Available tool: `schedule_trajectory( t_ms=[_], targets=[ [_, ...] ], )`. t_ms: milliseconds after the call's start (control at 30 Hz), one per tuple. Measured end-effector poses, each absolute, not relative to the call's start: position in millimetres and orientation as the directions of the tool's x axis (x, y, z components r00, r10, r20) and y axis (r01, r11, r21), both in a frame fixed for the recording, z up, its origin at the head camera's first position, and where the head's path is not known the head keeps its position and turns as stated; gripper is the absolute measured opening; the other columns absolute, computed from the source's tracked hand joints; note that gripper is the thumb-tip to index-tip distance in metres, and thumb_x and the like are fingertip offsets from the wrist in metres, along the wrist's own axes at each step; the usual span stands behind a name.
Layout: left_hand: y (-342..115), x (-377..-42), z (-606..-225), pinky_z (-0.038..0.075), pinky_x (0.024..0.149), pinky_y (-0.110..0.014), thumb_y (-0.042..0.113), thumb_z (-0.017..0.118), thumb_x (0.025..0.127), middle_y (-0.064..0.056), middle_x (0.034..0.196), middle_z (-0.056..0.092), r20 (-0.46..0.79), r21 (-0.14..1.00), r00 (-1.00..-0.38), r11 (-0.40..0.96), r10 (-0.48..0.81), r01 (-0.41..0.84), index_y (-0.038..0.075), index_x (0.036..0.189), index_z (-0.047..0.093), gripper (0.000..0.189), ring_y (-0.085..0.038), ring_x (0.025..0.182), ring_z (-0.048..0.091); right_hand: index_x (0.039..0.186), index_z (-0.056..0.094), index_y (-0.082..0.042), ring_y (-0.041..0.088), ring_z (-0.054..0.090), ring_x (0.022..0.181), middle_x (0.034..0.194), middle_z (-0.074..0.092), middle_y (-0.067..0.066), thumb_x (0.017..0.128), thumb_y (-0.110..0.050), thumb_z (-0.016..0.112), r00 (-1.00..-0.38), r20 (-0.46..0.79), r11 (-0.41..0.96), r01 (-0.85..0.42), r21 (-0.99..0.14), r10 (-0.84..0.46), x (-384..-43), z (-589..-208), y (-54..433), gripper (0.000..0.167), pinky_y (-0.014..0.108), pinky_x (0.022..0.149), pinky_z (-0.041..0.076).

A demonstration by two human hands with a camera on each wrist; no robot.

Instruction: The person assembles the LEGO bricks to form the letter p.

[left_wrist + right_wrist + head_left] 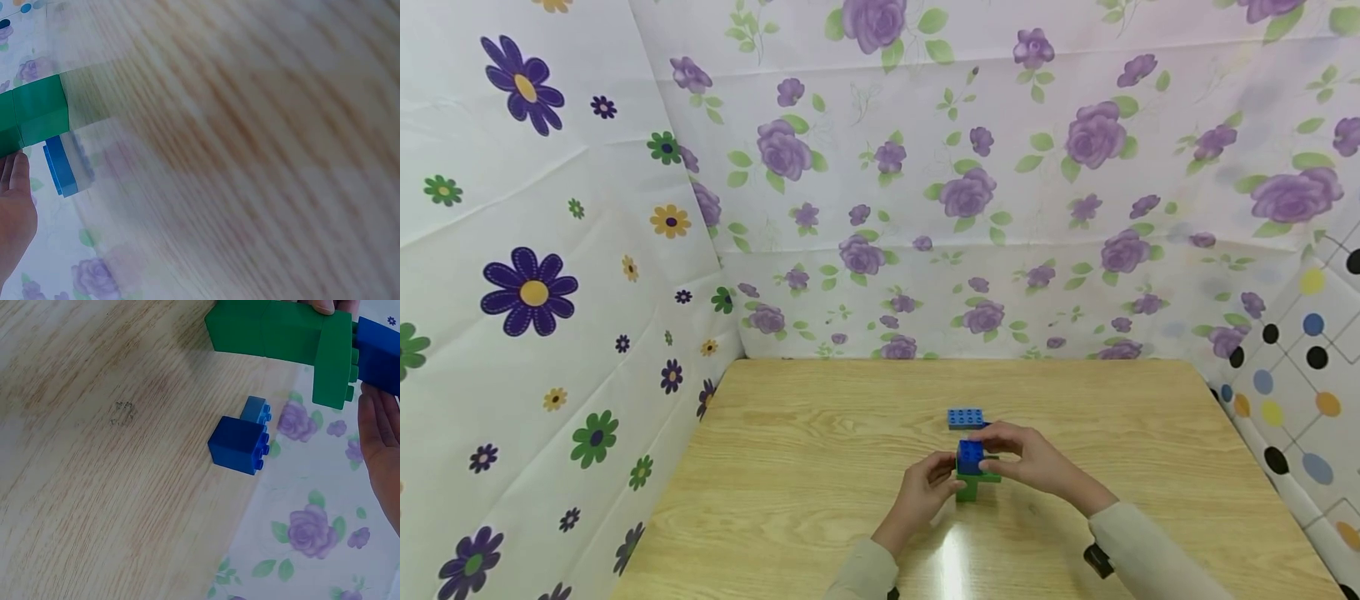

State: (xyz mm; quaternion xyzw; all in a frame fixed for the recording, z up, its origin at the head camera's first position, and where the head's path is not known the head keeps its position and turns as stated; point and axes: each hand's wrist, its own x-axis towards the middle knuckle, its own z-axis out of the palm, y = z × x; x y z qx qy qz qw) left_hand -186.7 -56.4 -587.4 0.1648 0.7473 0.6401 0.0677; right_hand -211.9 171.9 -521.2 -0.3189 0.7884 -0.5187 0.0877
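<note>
A green block stack [269, 331] stands upright on the table, with a longer green brick [334, 359] across its top whose studs stick out at one side. On top is a dark blue brick [971, 457]; whether it is fully pressed down I cannot tell. My right hand [1033, 460] pinches this blue brick between thumb and fingers. From the left, my left hand [925, 492] grips the upper part of the green stack, a fingertip showing on it in the right wrist view. Only part of the left hand appears in the left wrist view.
Behind the stack lies a lighter blue brick [965, 418] with studs up. Another dark blue brick [236, 444] stands beside it, mostly hidden by my right hand in the head view. The wooden table [805, 433] meets flowered cloth walls [880, 167] at the back and sides.
</note>
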Motion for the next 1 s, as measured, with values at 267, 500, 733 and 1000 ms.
schedule_trajectory(
  t_ms=[267,500,733,1000],
  targets=[
    [-56,-188,-590,0.048,0.099,-0.029,0.010,0.068,0.090,-0.009,0.125,0.061,0.102,0.979,-0.935,0.130,0.339,0.154,0.008,0.123,0.061,0.034,-0.024,0.120,0.056,0.128,0.060,-0.012,0.020,0.060,0.110,0.125,0.060,0.006,0.091,-0.024,0.068,-0.818,0.187,0.275,-0.384,-0.881,-0.544,-207,-524,167,0.040,0.048,0.094,0.050],
    [-57,-189,-589,0.048,0.100,-0.029,0.011,0.068,0.090,-0.007,0.124,0.062,0.087,0.980,-0.936,0.139,0.340,0.141,0.010,0.124,0.061,0.035,-0.022,0.120,0.056,0.125,0.061,-0.005,0.027,0.062,0.105,0.121,0.061,0.011,0.091,-0.011,0.068,-0.833,0.203,0.320,-0.406,-0.856,-0.514,-198,-509,158,0.035,0.048,0.090,0.052],
    [-56,-190,-588,0.048,0.100,-0.029,0.013,0.067,0.090,-0.005,0.124,0.062,0.083,0.978,-0.936,0.151,0.343,0.142,0.011,0.125,0.060,0.035,-0.021,0.120,0.056,0.120,0.063,0.000,0.031,0.062,0.102,0.116,0.062,0.015,0.088,-0.006,0.069,-0.828,0.208,0.354,-0.431,-0.830,-0.520,-188,-484,151,0.033,0.049,0.088,0.053],
    [-55,-188,-587,0.048,0.100,-0.031,0.012,0.067,0.090,-0.005,0.123,0.062,0.087,0.978,-0.935,0.150,0.343,0.146,0.011,0.124,0.061,0.035,-0.021,0.119,0.057,0.123,0.063,-0.007,0.028,0.061,0.105,0.120,0.060,0.009,0.090,-0.013,0.069,-0.837,0.212,0.351,-0.423,-0.835,-0.505,-198,-512,154,0.034,0.048,0.090,0.053]
  ],
)
